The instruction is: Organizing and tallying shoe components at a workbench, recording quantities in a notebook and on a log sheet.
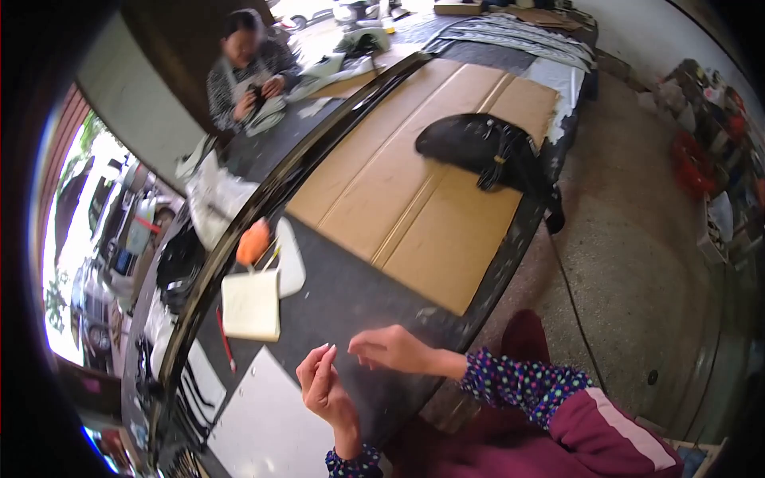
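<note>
My left hand point(321, 386) is raised over the near edge of a white board point(275, 418), its thumb and fingertips pressed together. Whatever the pinch holds, if anything, is too small to make out. Close by on the right, my right hand point(394, 349) hovers above the dark tabletop point(339, 307), fingers loosely curved and a little apart, with nothing seen in them. The two hands do not touch. Beyond them a large brown cardboard sheet point(351, 187) covers the table, and a black bag-like piece with a cord point(470, 143) lies across its right side.
Left of my hands lie a cream notepad point(251, 307), a red pen point(226, 338), an orange lump point(253, 241) and a white rounded template point(291, 263). A long dark rail point(299, 155) divides the table. Across it sits a co-worker point(253, 76) handling something dark.
</note>
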Demonstrator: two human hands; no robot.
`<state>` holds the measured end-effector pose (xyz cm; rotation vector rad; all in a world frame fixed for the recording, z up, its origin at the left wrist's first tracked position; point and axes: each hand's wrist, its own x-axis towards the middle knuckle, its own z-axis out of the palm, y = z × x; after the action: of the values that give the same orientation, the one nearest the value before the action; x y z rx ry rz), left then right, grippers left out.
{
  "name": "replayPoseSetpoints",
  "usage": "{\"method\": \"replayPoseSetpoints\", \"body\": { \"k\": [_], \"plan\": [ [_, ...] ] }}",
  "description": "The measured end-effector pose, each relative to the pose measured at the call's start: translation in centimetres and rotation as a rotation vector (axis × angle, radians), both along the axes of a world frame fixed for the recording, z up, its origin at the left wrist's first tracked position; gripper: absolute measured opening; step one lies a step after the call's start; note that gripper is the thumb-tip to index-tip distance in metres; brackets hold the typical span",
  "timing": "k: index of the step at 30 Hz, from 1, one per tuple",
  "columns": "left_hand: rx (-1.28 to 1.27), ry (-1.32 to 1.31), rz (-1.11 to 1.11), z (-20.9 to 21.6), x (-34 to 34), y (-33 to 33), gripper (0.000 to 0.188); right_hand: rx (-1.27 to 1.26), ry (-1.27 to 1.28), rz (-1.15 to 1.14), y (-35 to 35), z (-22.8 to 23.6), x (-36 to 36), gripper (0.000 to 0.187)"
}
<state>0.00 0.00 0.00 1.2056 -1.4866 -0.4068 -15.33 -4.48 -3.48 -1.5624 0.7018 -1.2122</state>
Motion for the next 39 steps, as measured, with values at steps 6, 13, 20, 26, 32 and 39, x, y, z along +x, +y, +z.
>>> {"method": "replayPoseSetpoints", "body": {
  "k": [6, 13, 20, 26, 32, 39],
  "plan": [
    [0.097, 0.229, -0.07, 8.0, -19.5, -13.9, 0.029, 0.007, -0.02, -0.391, -5.6, 13.9, -19.0, 0.016],
    [0.146, -0.17, 0.063, 10.5, -37.0, -22.0, 0.042, 0.205, -0.558, -0.762, -13.8, 31.4, -38.7, 0.019],
    [0.037, -0.752, 0.234, 16.7, -43.6, -22.3, 0.043, 0.25, -0.287, -1.043, -20.3, 39.8, -58.9, 0.017],
    [0.127, -0.827, 0.266, 19.3, -47.2, -23.6, 0.046, 0.353, 0.03, -1.008, -24.7, 40.6, -72.6, 0.016],
    [-0.034, -0.519, 0.57, 12.5, -45.3, -30.4, 0.02, 0.518, 0.224, -0.828, -32.7, 36.0, -90.7, 0.02],
    [0.097, 0.341, 0.335, 31.5, -63.6, -49.2, 0.014, 0.366, 0.567, -1.225, -40.3, 31.0, -113.9, 0.016]
  ]
}}
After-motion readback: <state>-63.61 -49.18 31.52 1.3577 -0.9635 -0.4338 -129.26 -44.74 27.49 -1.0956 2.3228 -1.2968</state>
